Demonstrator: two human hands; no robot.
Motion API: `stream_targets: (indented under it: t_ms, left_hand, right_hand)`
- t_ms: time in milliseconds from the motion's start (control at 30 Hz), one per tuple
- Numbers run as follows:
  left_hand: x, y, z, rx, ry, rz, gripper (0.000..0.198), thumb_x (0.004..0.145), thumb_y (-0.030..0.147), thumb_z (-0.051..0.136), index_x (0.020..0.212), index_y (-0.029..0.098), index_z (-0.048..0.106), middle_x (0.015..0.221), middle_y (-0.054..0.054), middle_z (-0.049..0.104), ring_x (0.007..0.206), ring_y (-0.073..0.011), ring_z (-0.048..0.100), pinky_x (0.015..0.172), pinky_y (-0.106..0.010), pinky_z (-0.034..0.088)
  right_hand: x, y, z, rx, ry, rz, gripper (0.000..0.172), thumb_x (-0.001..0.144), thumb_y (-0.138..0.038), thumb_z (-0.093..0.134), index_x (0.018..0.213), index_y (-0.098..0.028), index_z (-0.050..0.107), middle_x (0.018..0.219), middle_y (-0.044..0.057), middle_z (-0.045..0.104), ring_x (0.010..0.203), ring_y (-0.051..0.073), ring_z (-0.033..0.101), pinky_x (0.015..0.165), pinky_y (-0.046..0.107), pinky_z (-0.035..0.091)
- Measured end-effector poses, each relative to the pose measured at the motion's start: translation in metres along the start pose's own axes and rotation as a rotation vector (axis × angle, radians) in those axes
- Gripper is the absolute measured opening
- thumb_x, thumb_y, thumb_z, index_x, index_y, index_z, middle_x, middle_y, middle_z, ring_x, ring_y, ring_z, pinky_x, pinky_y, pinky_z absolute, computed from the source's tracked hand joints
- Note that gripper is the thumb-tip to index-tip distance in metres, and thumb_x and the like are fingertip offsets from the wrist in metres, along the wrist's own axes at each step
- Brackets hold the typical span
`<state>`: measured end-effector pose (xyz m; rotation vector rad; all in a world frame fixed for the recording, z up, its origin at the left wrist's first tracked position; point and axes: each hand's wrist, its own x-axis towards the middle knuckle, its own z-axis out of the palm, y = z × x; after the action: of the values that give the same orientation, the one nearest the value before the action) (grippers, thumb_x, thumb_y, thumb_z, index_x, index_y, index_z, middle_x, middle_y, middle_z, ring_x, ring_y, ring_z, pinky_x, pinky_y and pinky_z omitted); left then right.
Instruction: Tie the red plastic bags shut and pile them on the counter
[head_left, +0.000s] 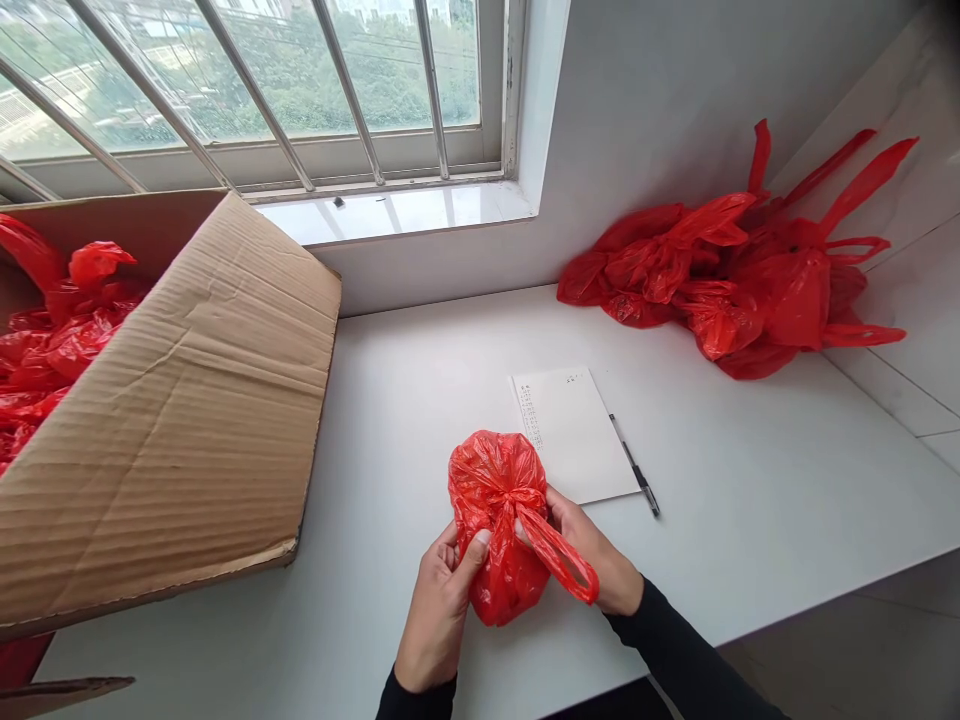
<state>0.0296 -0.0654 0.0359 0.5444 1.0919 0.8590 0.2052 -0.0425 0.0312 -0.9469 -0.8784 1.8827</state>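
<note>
One box (195,430) left, red bags (82,330) inside | I see near bag (498,468) knotted, crinkled | left hand (441,605), right hand (602,556) grasping it

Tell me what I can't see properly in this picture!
- Head view: what's inside the held red bag; its plastic hides it.
- Head view: part of the right hand; that bag covers it.
- Head view: the writing on the white paper; too small to read.
- Head view: the left part of the cardboard box; the picture's left edge cuts it off.
</note>
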Motion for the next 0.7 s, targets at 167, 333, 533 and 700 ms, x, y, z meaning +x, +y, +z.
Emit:
stream_targets:
  t_ms: [167, 333, 533, 700]
  left_hand:
    - [-0.002, 0.0, 0.007, -0.052, 0.092, -0.055, 0.051, 0.085, 0.05, 0.066, 0.126, 0.018, 0.065, 0.109, -0.012, 0.075, 0.094, -0.029, 0.07, 0.079, -0.036, 0.056]
    - [-0.005, 0.003, 0.013, -0.079, 0.062, -0.08, 0.048, 0.082, 0.046, 0.07, 0.12, 0.018, 0.066, 0.104, -0.012, 0.074, 0.087, -0.0269, 0.071, 0.074, -0.036, 0.057]
    - [-0.002, -0.003, 0.007, -0.013, 0.016, -0.027, 0.052, 0.076, 0.046, 0.076, 0.117, 0.017, 0.064, 0.108, -0.013, 0.073, 0.09, -0.0272, 0.07, 0.074, -0.036, 0.057]
    - [0.0, -0.008, 0.005, -0.015, -0.022, 0.032, 0.056, 0.073, 0.041, 0.08, 0.121, 0.017, 0.063, 0.118, -0.016, 0.07, 0.108, -0.0327, 0.065, 0.091, -0.042, 0.052]
  right_hand:
    - [0.002, 0.003, -0.002, 0.06, 0.073, -0.052, 0.056, 0.073, -0.046, 0.082, 0.121, -0.023, 0.063, 0.121, 0.011, 0.066, 0.11, 0.028, 0.064, 0.092, 0.04, 0.054]
    - [-0.001, -0.002, 0.004, -0.022, 0.165, -0.092, 0.048, 0.083, -0.051, 0.072, 0.12, -0.023, 0.062, 0.124, 0.011, 0.065, 0.117, 0.028, 0.06, 0.099, 0.042, 0.052]
    - [-0.009, -0.008, 0.003, -0.105, 0.096, 0.031, 0.032, 0.089, -0.04, 0.068, 0.117, -0.026, 0.062, 0.118, 0.005, 0.067, 0.11, 0.023, 0.062, 0.102, 0.04, 0.049]
    - [-0.005, 0.0, -0.003, -0.102, 0.115, -0.025, 0.032, 0.09, -0.038, 0.067, 0.119, -0.023, 0.064, 0.118, 0.007, 0.067, 0.112, 0.024, 0.062, 0.104, 0.042, 0.047]
